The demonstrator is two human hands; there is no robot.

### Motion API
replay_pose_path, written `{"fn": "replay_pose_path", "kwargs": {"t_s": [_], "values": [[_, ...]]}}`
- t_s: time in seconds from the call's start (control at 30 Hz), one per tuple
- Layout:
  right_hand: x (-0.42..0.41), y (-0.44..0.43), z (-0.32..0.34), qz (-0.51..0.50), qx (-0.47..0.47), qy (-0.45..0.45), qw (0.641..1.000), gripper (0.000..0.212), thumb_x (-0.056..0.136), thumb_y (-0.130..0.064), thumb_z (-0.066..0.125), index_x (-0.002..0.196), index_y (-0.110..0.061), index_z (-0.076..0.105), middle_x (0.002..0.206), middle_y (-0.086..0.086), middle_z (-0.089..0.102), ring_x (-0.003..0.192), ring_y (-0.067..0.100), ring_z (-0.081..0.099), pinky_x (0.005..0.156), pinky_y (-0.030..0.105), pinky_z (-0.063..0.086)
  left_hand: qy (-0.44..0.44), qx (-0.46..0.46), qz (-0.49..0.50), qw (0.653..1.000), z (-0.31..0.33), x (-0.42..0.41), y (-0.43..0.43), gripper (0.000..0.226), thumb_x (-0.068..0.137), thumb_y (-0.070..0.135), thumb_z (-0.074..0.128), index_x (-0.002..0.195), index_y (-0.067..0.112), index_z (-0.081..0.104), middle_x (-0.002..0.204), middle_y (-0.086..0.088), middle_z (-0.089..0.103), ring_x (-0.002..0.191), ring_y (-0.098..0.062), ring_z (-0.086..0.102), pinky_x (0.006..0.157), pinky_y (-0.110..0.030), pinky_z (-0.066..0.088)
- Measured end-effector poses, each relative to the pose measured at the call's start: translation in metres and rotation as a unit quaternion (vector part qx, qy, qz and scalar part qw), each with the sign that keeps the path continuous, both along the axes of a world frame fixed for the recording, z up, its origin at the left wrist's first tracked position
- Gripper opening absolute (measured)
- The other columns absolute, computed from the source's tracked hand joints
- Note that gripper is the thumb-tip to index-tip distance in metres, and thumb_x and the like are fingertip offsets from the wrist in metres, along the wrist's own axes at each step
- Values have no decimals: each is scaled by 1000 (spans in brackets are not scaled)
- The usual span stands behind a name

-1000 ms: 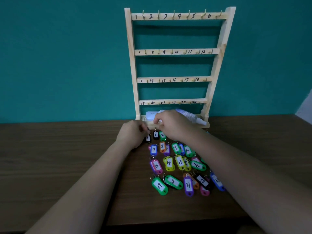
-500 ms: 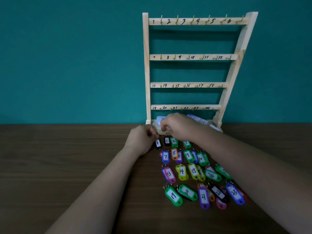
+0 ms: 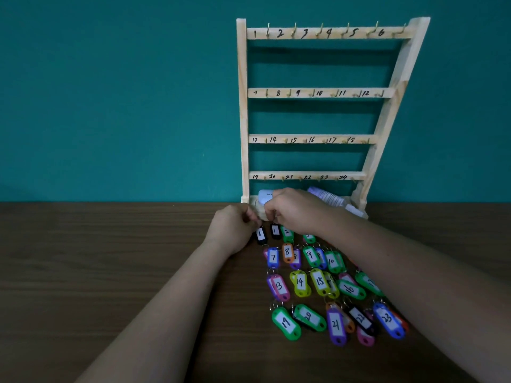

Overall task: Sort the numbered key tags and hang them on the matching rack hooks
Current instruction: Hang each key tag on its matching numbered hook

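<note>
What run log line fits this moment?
left-hand grip: pinches left black tag 1 | right-hand grip: pinches right black tag 1 | rack: hooks bare

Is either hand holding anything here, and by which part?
Left hand seems to pinch the left black tag 1 at its ring end; right hand likewise the right black tag 1.

Count: 1 rack [image 3: 242, 106], 4 rails [image 3: 318, 93] x 6 hooks [image 3: 267, 31] = 24 hooks, 2 black tags [image 3: 260, 235] marked 1, 1 bottle [image 3: 329, 197] in the rack base, 2 hands (left hand [image 3: 231, 233], right hand [image 3: 296, 208]); total key tags [image 3: 286, 323] not countable, since they overlap and the right forearm covers some.
</note>
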State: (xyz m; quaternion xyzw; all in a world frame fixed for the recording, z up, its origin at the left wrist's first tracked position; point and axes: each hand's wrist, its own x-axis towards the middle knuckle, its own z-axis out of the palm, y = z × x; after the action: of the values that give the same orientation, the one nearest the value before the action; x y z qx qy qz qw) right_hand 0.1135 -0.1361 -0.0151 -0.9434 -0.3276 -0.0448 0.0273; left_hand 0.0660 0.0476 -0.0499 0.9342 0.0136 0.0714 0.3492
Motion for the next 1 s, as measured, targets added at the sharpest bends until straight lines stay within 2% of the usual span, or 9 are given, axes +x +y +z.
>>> {"fn": "replay_pose_path", "kwargs": {"t_s": [0.17, 0.3, 0.4, 0.43, 0.57, 0.73, 0.83, 0.93, 1.0], "values": [[-3, 0, 0, 7, 14, -1, 1000, 21, 94, -8, 71, 93, -29, 75, 88, -14, 48, 91, 16, 58, 71, 34, 49, -8, -15, -7, 1000, -1, 0, 1, 9, 94, 27, 75, 85, 27, 73, 90, 10, 73, 92, -10, 65, 73, -23, 46], [-9, 0, 11, 13, 39, 16, 999, 19, 97, -10, 65, 88, -25, 73, 88, -11, 57, 86, 15, 61, 71, 36, 50, -69, -59, -13, 996, 6, -6, 5, 9, 94, 26, 74, 86, 28, 71, 84, 12, 73, 83, 0, 65, 67, -15, 45], [-13, -1, 31, 15, 79, 15, 997, 29, 97, -16, 62, 76, -35, 62, 81, -10, 64, 76, 13, 63, 73, 44, 58, -109, -96, -13, 989, 24, -13, 8, 8, 94, 23, 74, 87, 27, 73, 81, 13, 74, 80, 1, 67, 72, -15, 49], [-15, -2, 41, 12, 97, 19, 995, 27, 98, -20, 64, 77, -36, 64, 81, -11, 66, 76, 11, 65, 74, 45, 59, -117, -106, -10, 987, 33, -15, 9, 9, 94, 23, 74, 87, 28, 73, 80, 12, 74, 79, 0, 67, 72, -17, 51], [-24, -3, 94, 13, 183, 28, 983, 7, 98, -27, 74, 92, -28, 76, 86, -15, 72, 82, 2, 69, 79, 37, 61, -142, -121, -9, 982, 75, -16, 12, 9, 94, 24, 74, 86, 29, 74, 78, 14, 73, 76, 0, 66, 66, -14, 47], [-27, 1, 159, -14, 264, -24, 964, 10, 95, -29, 77, 85, -29, 75, 78, -12, 72, 74, 6, 69, 71, 33, 60, -189, -125, -10, 974, 139, -4, 21, 9, 93, 24, 75, 86, 28, 76, 75, 15, 72, 73, -2, 65, 68, -19, 48], [-19, 3, 193, -43, 301, -59, 951, 11, 97, -29, 74, 85, -28, 75, 77, -9, 73, 70, 9, 68, 65, 31, 56, -214, -126, -11, 969, 173, 3, 26, 8, 93, 30, 77, 86, 28, 76, 72, 15, 70, 67, 0, 59, 63, -19, 42], [-11, 5, 223, -45, 354, -88, 930, 13, 97, -27, 73, 85, -26, 75, 75, -8, 72, 65, 7, 66, 66, 28, 55, -232, -141, -22, 962, 201, 9, 27, 9, 92, 34, 78, 85, 28, 77, 78, 7, 73, 68, -3, 59, 63, -21, 41], [-5, 7, 238, -46, 386, -107, 915, 13, 96, -27, 73, 84, -25, 74, 70, -6, 71, 58, 11, 63, 61, 28, 52, -239, -157, -33, 958, 219, 14, 24, 9, 92, 35, 78, 86, 27, 78, 81, 2, 73, 68, -6, 58, 65, -25, 43]]}}
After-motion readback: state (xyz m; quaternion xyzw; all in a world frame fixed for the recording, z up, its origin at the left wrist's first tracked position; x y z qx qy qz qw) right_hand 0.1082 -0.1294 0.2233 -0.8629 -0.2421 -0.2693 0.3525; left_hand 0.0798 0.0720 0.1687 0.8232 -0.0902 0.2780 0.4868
